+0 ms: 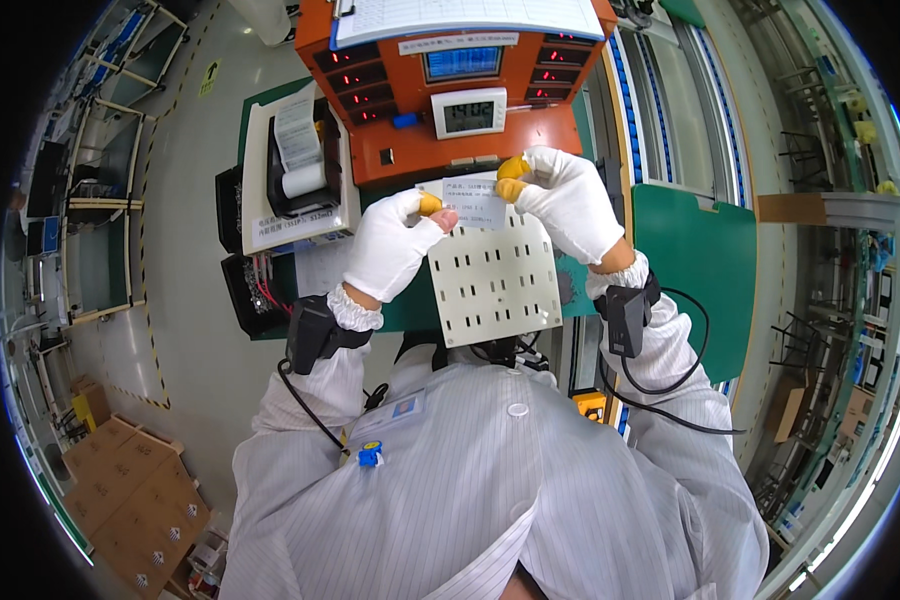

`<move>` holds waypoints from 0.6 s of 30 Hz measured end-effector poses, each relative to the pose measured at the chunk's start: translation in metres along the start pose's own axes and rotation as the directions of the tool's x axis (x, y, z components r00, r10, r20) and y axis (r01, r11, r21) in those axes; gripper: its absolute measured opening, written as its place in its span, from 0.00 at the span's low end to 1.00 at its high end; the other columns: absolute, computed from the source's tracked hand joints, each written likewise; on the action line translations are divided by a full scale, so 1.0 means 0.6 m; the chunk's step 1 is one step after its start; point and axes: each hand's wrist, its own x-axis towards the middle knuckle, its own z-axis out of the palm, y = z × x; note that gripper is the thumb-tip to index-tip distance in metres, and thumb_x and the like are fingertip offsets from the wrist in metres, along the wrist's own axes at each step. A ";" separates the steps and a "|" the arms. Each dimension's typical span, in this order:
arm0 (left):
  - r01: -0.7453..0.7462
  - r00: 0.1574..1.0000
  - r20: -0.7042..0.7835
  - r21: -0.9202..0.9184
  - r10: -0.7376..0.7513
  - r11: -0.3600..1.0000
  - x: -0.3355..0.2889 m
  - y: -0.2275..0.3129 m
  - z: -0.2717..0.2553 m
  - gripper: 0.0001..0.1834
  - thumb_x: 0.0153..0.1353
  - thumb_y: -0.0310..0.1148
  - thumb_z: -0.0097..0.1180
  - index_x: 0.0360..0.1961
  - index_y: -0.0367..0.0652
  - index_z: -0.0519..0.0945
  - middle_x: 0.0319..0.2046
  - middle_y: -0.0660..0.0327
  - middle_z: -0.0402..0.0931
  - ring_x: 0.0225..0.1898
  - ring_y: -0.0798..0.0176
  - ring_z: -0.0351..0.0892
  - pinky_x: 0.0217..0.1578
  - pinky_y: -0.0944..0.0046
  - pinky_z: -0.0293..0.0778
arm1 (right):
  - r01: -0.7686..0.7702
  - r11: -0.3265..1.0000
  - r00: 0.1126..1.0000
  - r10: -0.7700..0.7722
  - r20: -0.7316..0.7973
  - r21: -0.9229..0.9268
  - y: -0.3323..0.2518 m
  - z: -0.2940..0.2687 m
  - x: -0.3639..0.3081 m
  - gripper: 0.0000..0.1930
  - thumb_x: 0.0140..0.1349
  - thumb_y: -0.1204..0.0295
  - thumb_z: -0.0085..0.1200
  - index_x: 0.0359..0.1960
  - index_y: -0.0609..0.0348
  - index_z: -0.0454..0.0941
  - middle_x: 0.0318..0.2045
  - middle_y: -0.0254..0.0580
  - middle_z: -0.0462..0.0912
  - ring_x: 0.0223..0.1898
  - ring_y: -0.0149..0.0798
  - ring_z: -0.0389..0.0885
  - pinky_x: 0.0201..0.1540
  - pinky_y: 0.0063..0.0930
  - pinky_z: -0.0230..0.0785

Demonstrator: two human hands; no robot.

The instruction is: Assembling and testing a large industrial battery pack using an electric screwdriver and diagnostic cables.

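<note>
I hold a small printed paper label up between my two hands. My left hand, in a white glove with yellow fingertips and the thumb tip bare, pinches its left side. At its upper right, my right hand has thumb and forefinger closed on the edge, in the same kind of glove. Below the label lies a cream-coloured plate with rows of small slots, its far edge partly covered by the label and the hands.
An orange test cabinet with red digital displays and a white clock stands just beyond my hands. To the left are a label printer on a white stand and black parts bins. A roller conveyor runs along the right.
</note>
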 end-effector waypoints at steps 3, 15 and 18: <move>0.030 1.000 -0.007 -0.058 -0.030 0.998 -0.015 -0.015 0.039 0.13 0.62 0.34 0.64 0.38 0.33 0.82 0.28 0.62 0.80 0.30 0.74 0.73 0.34 0.71 0.70 | -0.019 0.998 1.000 0.020 0.010 -0.067 0.027 -0.019 -0.013 0.09 0.59 0.74 0.63 0.40 0.65 0.82 0.31 0.37 0.84 0.32 0.25 0.78 0.38 0.20 0.71; 0.156 0.975 -0.215 0.485 -0.056 0.860 -0.070 -0.100 0.131 0.15 0.59 0.39 0.62 0.31 0.35 0.81 0.21 0.54 0.77 0.22 0.62 0.73 0.27 0.62 0.69 | -0.025 0.855 0.977 0.131 0.168 -0.518 0.133 -0.023 -0.010 0.11 0.54 0.67 0.64 0.35 0.60 0.85 0.32 0.54 0.85 0.34 0.50 0.84 0.40 0.35 0.75; 0.148 0.969 -0.246 0.668 0.028 0.729 -0.069 -0.107 0.145 0.15 0.57 0.42 0.62 0.30 0.38 0.82 0.22 0.51 0.78 0.23 0.51 0.77 0.29 0.58 0.71 | 0.059 0.746 0.985 0.062 0.158 -0.663 0.146 -0.013 0.000 0.11 0.53 0.67 0.65 0.34 0.61 0.85 0.30 0.53 0.84 0.32 0.52 0.84 0.39 0.36 0.76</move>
